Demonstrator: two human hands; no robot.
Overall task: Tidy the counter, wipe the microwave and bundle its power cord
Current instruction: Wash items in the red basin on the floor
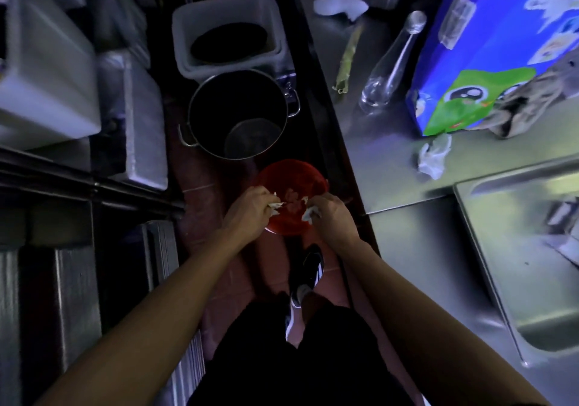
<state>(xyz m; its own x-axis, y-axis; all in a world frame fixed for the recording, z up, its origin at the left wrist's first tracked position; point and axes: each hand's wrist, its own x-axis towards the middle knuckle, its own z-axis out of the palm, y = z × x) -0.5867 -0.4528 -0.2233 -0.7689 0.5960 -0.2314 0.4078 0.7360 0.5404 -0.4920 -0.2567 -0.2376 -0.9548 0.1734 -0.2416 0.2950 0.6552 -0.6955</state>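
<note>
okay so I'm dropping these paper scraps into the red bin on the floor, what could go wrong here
Scraps held by your left hand and right hand sit near the red bin's edges, so some could fall onto the floor. The light is dim, so strays are easy to miss. One crumpled tissue remains on the counter.
</note>
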